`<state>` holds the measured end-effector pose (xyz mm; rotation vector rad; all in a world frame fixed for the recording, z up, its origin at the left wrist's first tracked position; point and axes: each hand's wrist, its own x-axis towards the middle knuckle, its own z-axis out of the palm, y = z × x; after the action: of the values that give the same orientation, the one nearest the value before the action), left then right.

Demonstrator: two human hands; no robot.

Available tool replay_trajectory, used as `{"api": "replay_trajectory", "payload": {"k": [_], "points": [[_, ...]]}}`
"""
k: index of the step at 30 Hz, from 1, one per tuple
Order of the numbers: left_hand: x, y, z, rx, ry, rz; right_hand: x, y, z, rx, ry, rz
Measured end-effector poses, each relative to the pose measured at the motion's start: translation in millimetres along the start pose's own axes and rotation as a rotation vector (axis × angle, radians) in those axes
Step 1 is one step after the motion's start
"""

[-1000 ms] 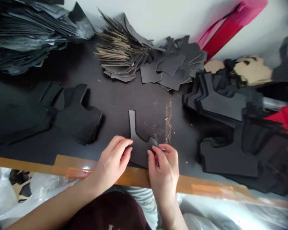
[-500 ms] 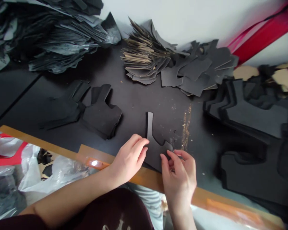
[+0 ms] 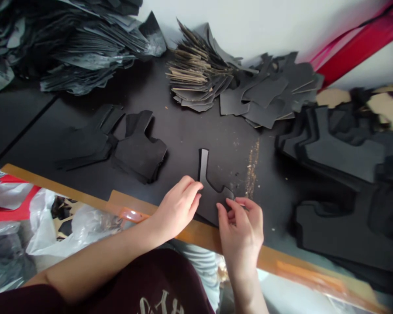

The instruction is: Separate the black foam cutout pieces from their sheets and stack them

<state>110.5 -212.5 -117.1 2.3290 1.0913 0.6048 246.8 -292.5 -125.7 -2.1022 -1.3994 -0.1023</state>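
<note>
A flat black cut-out piece [image 3: 212, 205] with a narrow upright arm and a pale grey edge lies on the dark tabletop [image 3: 183, 139], near its front edge. My right hand [image 3: 240, 229] pinches its lower right corner between thumb and fingers, hiding that corner. My left hand [image 3: 178, 209] rests against its left side, fingers curled at the edge. The piece's lower part is partly hidden behind my hands. A stack of similar black pieces [image 3: 139, 152] lies to the left of my left hand.
Piles of black and grey cut pieces [image 3: 268, 91] crowd the back of the table, with more stacks [image 3: 343, 235] at the right. Tan debris [image 3: 252, 170] is scattered nearby. A wooden edge strip [image 3: 196, 233] runs along the front, above plastic bags [image 3: 72, 231].
The view has swung, so the table appears shifted right and tilted. My hands stay at the black piece, which has not visibly moved on the table.
</note>
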Motion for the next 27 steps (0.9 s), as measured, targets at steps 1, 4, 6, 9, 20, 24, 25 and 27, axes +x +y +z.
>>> {"api": "replay_trajectory", "payload": {"k": [1, 4, 6, 9, 20, 24, 25, 27], "points": [[0, 0, 0.0, 0.011, -0.001, 0.001, 0, 0, 0, 0.004, -0.008, 0.009], [1, 0, 0.5, 0.051, -0.015, 0.003, 1, 0, -1, 0.004, -0.032, 0.02], [2, -1, 0.9, 0.078, -0.036, 0.002, 2, 0, -2, 0.004, -0.046, 0.009], [4, -1, 0.6, 0.115, -0.084, -0.007, 4, 0, -4, 0.01, -0.079, -0.003], [11, 12, -10.5, 0.427, -0.216, -0.04, 15, 4, -14, -0.208, -0.263, -0.057], [12, 16, -12.9, 0.502, -0.23, -0.053, 16, 6, -14, -0.207, -0.29, -0.041], [13, 16, -13.9, 0.516, -0.227, -0.068, 16, 6, -14, -0.205, -0.288, -0.038], [13, 15, -16.3, 0.533, -0.205, -0.103, 14, 7, -12, -0.2, -0.277, -0.038]]}}
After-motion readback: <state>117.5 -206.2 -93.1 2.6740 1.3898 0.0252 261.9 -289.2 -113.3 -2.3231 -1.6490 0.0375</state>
